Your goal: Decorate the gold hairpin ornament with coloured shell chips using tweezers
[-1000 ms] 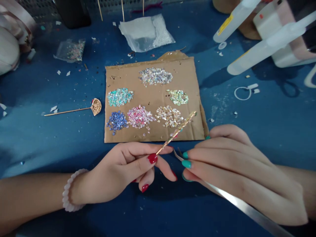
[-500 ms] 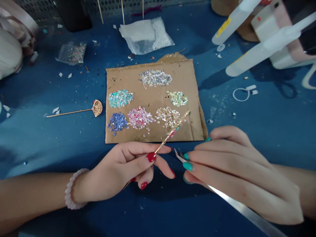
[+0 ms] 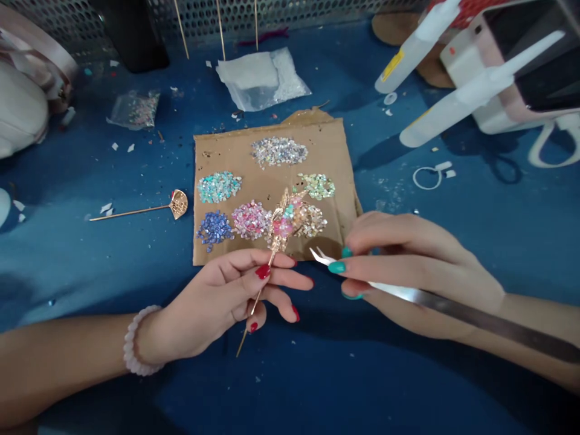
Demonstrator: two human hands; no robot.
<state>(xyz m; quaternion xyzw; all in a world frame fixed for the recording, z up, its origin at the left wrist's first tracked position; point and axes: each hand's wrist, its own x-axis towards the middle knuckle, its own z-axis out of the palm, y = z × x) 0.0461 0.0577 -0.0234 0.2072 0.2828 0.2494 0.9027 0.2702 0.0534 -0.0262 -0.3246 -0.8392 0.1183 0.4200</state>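
My left hand [image 3: 226, 299] pinches the thin stem of a gold hairpin [image 3: 284, 220] between thumb and index finger, its other fingers loosely spread. The hairpin leans up and to the right; its ornate head carries pink and teal pieces. My right hand [image 3: 408, 275] is closed around bent-tip metal tweezers [image 3: 401, 292]. The tweezer tips stand slightly apart, to the right of the hairpin and not touching it; I see nothing between them. Behind the hairpin head lie piles of tan chips [image 3: 315, 221] and pink chips [image 3: 250, 220] on a cardboard sheet [image 3: 226, 142].
Blue chips [image 3: 214, 228], turquoise chips [image 3: 220, 186], green chips [image 3: 322, 186] and silvery chips [image 3: 280, 151] share the cardboard. A fan-headed gold hairpin [image 3: 178, 205] lies left. Behind are plastic bags [image 3: 247, 75]; at right, white applicator bottles [image 3: 446, 112] and a white device [image 3: 493, 115].
The hairpin has turned from nearly edge-on so that its decorated head faces me, and it leans less to the right. My right hand and the tweezers have shifted slightly up and left.
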